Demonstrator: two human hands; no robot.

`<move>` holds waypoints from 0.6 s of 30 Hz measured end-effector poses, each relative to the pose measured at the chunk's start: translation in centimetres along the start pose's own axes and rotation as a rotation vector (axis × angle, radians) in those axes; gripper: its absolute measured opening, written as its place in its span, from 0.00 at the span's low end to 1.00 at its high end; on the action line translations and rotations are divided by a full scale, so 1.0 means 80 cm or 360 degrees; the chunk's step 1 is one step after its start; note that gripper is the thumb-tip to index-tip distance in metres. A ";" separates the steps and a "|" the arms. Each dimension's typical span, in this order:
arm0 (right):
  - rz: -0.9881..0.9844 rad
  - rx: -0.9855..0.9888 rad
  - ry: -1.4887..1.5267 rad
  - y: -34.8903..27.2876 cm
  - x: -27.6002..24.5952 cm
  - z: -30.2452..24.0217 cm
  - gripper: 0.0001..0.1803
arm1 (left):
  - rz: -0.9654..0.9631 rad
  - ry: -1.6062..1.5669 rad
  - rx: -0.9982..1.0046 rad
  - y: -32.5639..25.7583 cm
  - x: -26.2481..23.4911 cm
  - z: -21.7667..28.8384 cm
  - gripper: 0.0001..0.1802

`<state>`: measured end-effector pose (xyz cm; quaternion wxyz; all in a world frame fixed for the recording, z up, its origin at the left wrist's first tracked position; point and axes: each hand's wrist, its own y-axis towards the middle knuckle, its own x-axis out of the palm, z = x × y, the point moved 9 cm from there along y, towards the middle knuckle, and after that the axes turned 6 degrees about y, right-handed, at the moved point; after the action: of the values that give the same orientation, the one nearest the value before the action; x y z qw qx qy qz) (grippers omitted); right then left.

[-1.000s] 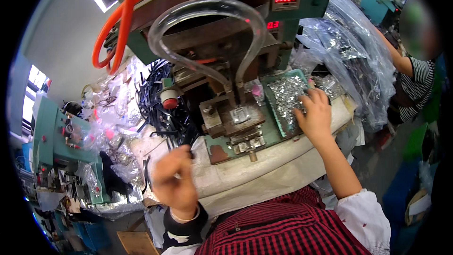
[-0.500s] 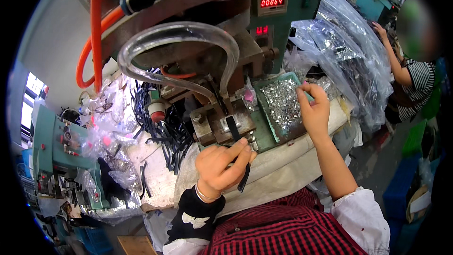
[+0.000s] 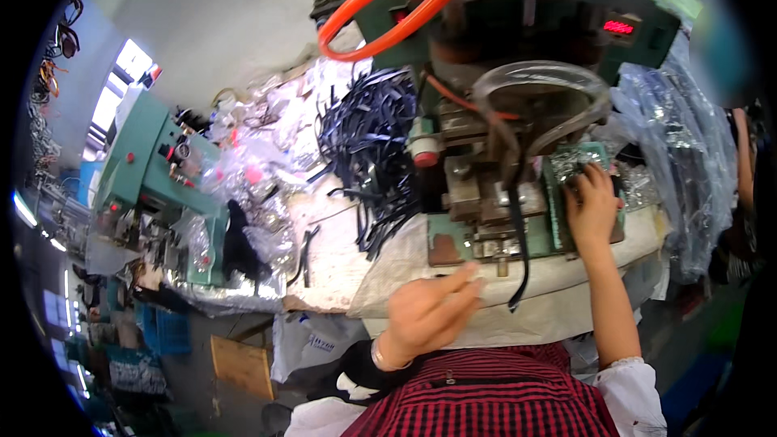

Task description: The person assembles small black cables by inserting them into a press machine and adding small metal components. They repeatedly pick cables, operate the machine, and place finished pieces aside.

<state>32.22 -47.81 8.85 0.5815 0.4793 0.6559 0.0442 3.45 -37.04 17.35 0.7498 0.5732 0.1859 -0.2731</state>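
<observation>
Nearest, the left hand point(image 3: 433, 313) is hovering, blurred fingers loosely gathered, whether empty I cannot tell; the black strap point(image 3: 520, 244) is hanging just right of it, apart, from the press block point(image 3: 464, 186). Beyond and farther right, the right hand point(image 3: 593, 206) is curling over shiny bits point(image 3: 566, 163) in the green tray point(image 3: 557, 214), its hold hidden; the step is seemingly picking one out, the next move likely calling for a fine pinch.
</observation>
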 end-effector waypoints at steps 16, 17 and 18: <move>0.0281 0.0355 0.0698 -0.009 -0.034 0.024 0.07 | 0.0028 0.0926 -0.0601 -0.063 -0.026 -0.306 0.14; 0.0277 0.0401 0.0694 -0.019 -0.046 0.032 0.07 | 0.0089 0.0759 -0.0958 -0.068 -0.040 -0.332 0.15; 0.0284 0.0431 0.0696 -0.024 -0.057 0.038 0.08 | 0.0218 0.0467 -0.1084 -0.054 -0.049 -0.338 0.19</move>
<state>32.94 -53.45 9.96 0.3506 0.5877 0.7209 0.1097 -1.34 -11.13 9.01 0.8794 0.3352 0.3328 -0.0598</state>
